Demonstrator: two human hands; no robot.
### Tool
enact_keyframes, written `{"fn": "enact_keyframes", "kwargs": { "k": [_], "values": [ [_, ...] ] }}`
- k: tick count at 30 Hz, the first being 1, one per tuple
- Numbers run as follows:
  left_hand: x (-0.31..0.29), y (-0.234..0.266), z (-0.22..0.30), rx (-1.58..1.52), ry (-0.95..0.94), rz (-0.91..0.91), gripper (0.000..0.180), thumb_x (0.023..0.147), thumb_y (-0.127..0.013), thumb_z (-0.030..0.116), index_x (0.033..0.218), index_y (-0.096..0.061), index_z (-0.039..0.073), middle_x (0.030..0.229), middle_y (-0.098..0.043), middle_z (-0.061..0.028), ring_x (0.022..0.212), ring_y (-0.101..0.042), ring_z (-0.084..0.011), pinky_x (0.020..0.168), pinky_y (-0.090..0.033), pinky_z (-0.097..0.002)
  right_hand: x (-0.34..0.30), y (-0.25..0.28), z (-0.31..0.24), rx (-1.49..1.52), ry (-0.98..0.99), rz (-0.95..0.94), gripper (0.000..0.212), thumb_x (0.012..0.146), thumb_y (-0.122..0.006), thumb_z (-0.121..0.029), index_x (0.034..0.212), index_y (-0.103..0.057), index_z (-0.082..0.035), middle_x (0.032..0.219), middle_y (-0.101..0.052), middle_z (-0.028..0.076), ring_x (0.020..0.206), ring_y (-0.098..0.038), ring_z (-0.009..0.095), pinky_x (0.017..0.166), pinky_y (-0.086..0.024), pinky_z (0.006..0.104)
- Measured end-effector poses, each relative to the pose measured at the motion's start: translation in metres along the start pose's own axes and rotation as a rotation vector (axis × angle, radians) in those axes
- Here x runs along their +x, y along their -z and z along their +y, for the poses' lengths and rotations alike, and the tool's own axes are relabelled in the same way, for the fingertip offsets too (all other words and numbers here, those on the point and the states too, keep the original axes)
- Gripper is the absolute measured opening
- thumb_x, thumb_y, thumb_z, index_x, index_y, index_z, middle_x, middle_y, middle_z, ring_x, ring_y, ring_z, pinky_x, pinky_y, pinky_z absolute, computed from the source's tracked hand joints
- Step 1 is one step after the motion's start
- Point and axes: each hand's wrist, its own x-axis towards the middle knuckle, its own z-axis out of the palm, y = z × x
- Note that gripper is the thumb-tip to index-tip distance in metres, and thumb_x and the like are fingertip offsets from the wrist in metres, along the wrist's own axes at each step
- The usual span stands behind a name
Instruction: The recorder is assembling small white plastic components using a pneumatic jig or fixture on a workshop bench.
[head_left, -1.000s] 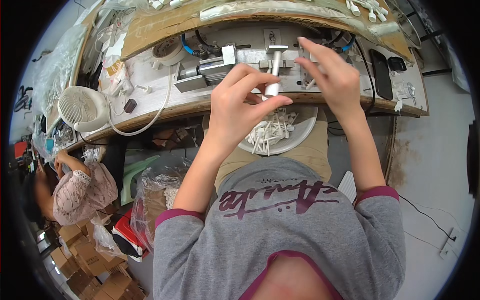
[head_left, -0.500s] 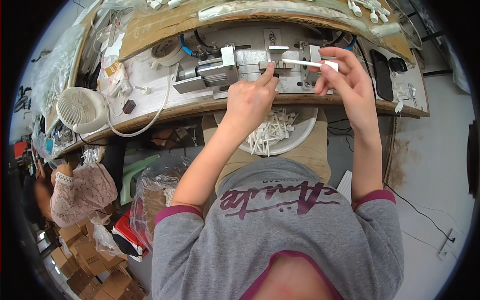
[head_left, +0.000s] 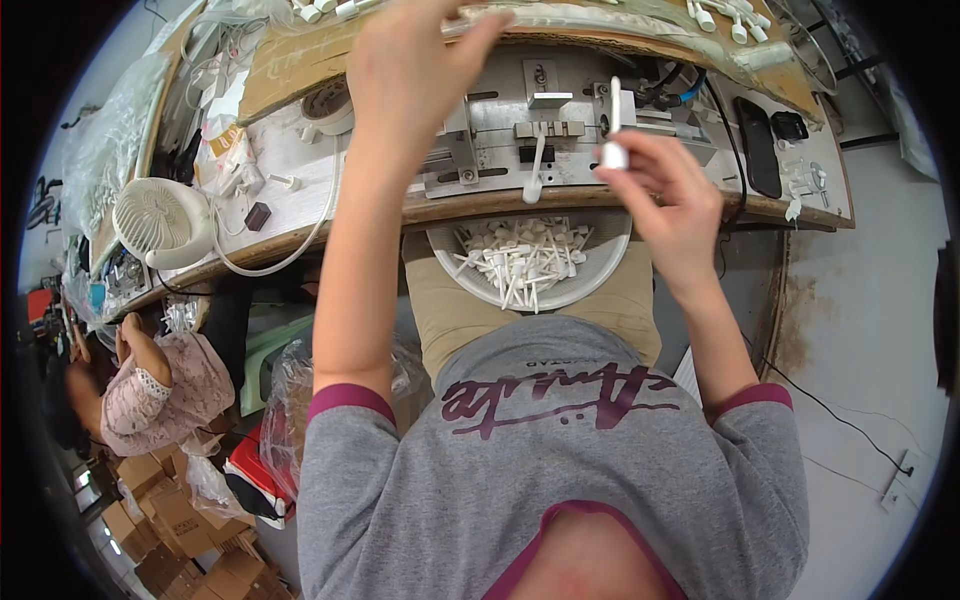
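My right hand point(head_left: 665, 195) pinches a white plastic stick with a wide round end point(head_left: 615, 112) between thumb and fingers, its thin end pointing up and away. It is at the right of a metal clamping fixture point(head_left: 550, 131) on the bench. Raised over the fixture's left part, my left hand point(head_left: 410, 75) reaches the cardboard ledge; thumb and a finger are apart, the other fingertips cut off by the upper edge. A second white stick point(head_left: 537, 168) slants from the fixture over the bench edge; I cannot tell whether it rests or falls. Below, a white bowl point(head_left: 595, 288) holds several such sticks.
Left on the bench are a white fan point(head_left: 164, 222), a tape roll point(head_left: 328, 108) and a cable. A black phone point(head_left: 758, 148) lies at the right. Cardboard point(head_left: 300, 70) with more white parts spans the back. Another person point(head_left: 165, 390) sits at lower left, near stacked boxes point(head_left: 180, 520).
My left hand has left the fixture and gone up to the ledge. My right hand came down and left, turning its stick upright. A stick now shows slanting out of the fixture.
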Motion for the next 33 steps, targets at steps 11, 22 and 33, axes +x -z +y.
{"fn": "enact_keyframes", "kwargs": {
  "k": [11, 22, 33],
  "values": [
    [0.036, -0.016, -0.020, -0.035, 0.116, -0.368, 0.021, 0.087, -0.068, 0.010, 0.105, -0.072, 0.000, 0.104, -0.070, -0.0190, 0.095, -0.067, -0.0369, 0.084, -0.053, -0.0420, 0.000, -0.049, 0.034, -0.783, 0.395, -0.324, 0.026, 0.074, -0.077, -0.011, 0.095, -0.064, -0.006, 0.124, -0.068, 0.011, 0.064, -0.069, 0.025, 0.060, -0.056, 0.0346],
    [-0.017, 0.033, 0.020, -0.552, 0.259, -0.059, 0.026, 0.075, -0.085, 0.012, 0.098, -0.074, 0.004, 0.108, -0.068, -0.0070, 0.082, -0.069, -0.0121, 0.066, -0.056, -0.0251, 0.042, -0.036, 0.006, -0.606, 0.194, -0.456, 0.020, 0.079, -0.073, -0.019, 0.094, -0.068, -0.006, 0.108, -0.073, 0.013, 0.066, -0.070, 0.024, 0.061, -0.056, 0.0314],
    [-0.127, -0.015, 0.050, 0.037, -0.050, -0.450, 0.026, 0.077, -0.078, 0.018, 0.102, -0.073, 0.012, 0.125, -0.068, -0.0034, 0.066, -0.068, -0.0251, 0.063, -0.055, -0.0322, 0.185, -0.042, -0.006, -0.717, -0.014, -0.131, 0.051, 0.076, -0.077, -0.045, 0.095, -0.070, 0.002, 0.094, -0.070, 0.021, 0.094, -0.068, 0.034, 0.082, -0.053, 0.0448]
  ]
}}
